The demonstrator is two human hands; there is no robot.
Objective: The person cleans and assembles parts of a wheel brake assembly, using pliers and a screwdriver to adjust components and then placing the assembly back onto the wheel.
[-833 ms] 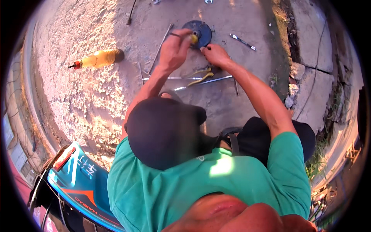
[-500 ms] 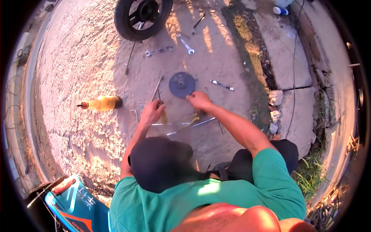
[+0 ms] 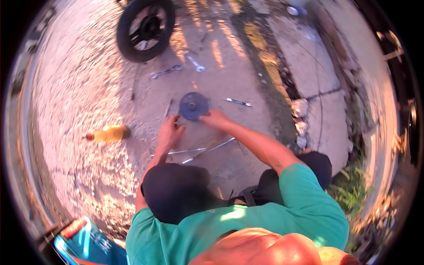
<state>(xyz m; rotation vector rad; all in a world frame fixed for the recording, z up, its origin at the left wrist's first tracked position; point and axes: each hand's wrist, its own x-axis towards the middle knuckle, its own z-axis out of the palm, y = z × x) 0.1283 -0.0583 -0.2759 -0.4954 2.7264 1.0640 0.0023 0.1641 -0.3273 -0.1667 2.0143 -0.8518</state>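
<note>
A dark blue-grey round disc with a raised centre [image 3: 193,106] lies in front of me. My right hand [image 3: 215,120] pinches its near right edge. Left of the disc, my left hand [image 3: 169,131] hovers low over the ground, thumb and forefinger apart with nothing visible between them, though motion blurs it. Just beyond those fingers lies a thin metal rod [image 3: 168,107], its near end hidden by the hand. Closer to my knees, long thin rods [image 3: 210,150] cross on the ground.
A black-tyred wheel [image 3: 145,30] lies at the far left, with two spanners [image 3: 166,71] [image 3: 194,64] near it. Another spanner [image 3: 238,102] is right of the disc. Left stands a yellow bottle [image 3: 108,134]. A blue panel [image 3: 90,243] is lower left; broken concrete [image 3: 300,117] lines the right.
The view has shifted, so the ground things sit lower and further left. My left fingers have spread from a closed grip near a yellow-handled tool. My right hand stays at the disc's edge.
</note>
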